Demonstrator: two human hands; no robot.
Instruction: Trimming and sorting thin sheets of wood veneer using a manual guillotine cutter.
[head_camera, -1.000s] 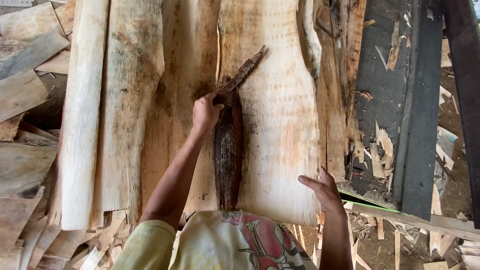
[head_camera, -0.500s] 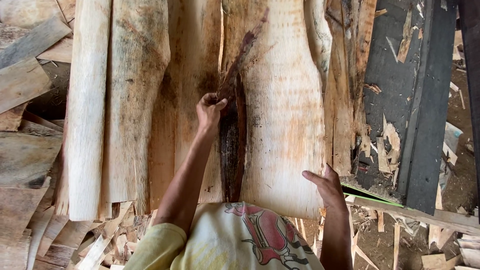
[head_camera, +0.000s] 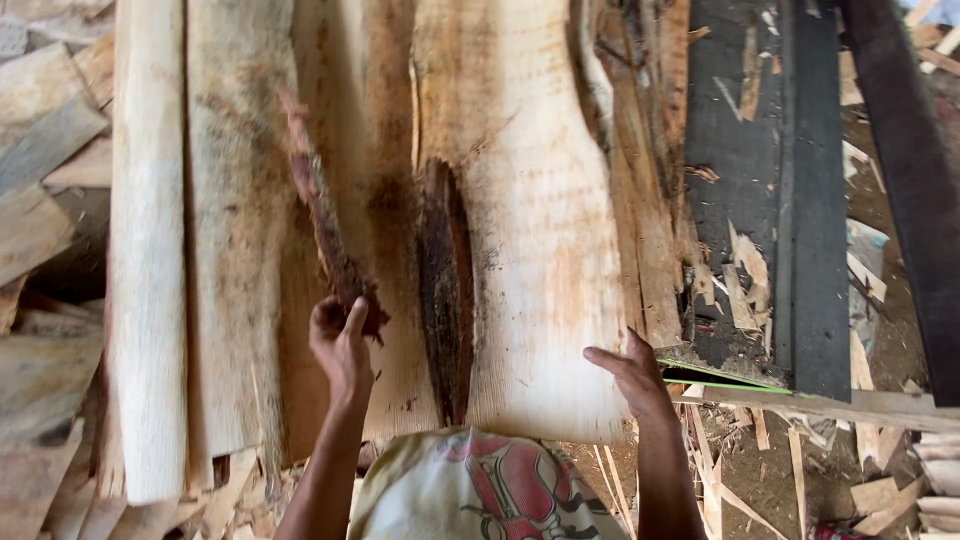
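My left hand (head_camera: 340, 345) grips the lower end of a long dark strip of bark (head_camera: 320, 220), which points up and to the left over the pale wooden slabs. My right hand (head_camera: 632, 372) rests open with spread fingers on the lower right edge of a wide rough-sawn wooden slab (head_camera: 540, 230). A dark rotted hollow (head_camera: 445, 290) runs lengthwise down that slab, between my two hands.
More pale slabs (head_camera: 145, 250) lie side by side to the left. A dark metal machine bed (head_camera: 765, 190) with wood chips stands to the right. Offcut boards (head_camera: 40, 200) pile up at far left, scraps litter the ground at lower right.
My left hand has pulled the bark strip out of the dark hollow and swung it down and left. My right hand stays on the slab's edge.
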